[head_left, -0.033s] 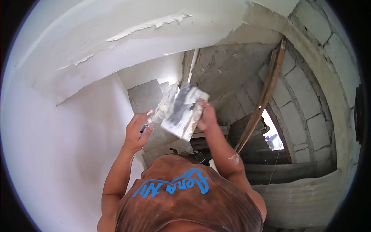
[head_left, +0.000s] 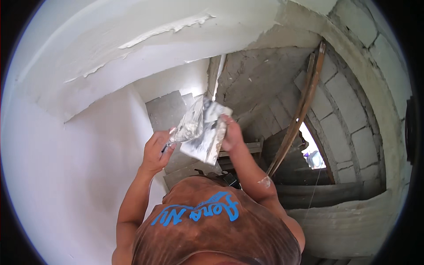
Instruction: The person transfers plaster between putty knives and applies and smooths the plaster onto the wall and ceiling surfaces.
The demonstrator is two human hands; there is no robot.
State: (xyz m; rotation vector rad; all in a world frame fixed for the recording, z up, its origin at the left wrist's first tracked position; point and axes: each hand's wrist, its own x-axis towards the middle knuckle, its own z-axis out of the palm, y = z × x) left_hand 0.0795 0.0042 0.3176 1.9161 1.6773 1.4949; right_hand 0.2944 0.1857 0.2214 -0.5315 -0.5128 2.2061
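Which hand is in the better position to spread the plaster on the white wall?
Left, probably. The left hand holds the putty knife and is beside the white wall. The right hand holds the plaster board.

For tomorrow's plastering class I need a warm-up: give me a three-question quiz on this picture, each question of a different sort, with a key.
1. True or false: the right hand holds the plaster-smeared hawk board.
2. What does the left hand hold? A) putty knife B) paint roller C) hammer
3. Fill in: the wall on the person's left is smooth white plaster; the wall on the right is bare grey ____.

Key: 1 true; 2 A; 3 blocks.
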